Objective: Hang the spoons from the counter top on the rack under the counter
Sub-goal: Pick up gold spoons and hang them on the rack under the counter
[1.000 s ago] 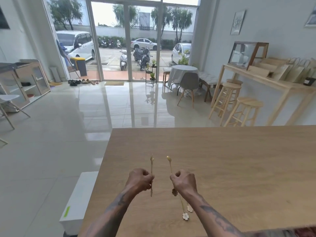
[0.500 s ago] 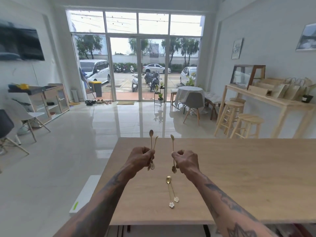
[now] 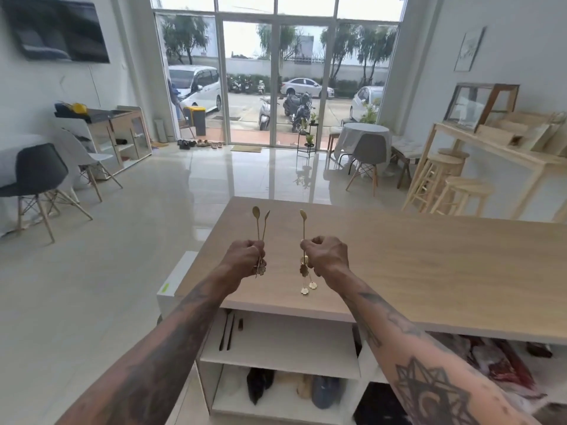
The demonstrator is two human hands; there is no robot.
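My left hand (image 3: pixel 245 254) is closed around two thin gold spoons (image 3: pixel 259 223), held upright with their bowls up and flower-shaped handle ends below the fist. My right hand (image 3: pixel 326 254) grips one more gold spoon (image 3: pixel 303 223) the same way. Both hands hover above the near left part of the wooden counter top (image 3: pixel 414 256). Two further gold spoons lie on the counter under my right hand, and only their flower ends (image 3: pixel 308 288) show. White shelves (image 3: pixel 285 342) open under the counter; I cannot make out a rack there.
Dark bottles and a blue object stand on the lower shelf (image 3: pixel 294 391). Reddish packages (image 3: pixel 503 363) fill the space under the counter at right. A low white box (image 3: pixel 175 280) sits left of the counter. Chairs and stools stand farther off on the tiled floor.
The view has pulled back and down, so the shelves under the counter now show. Both hands lifted the spoons off the counter; my left hand now holds two.
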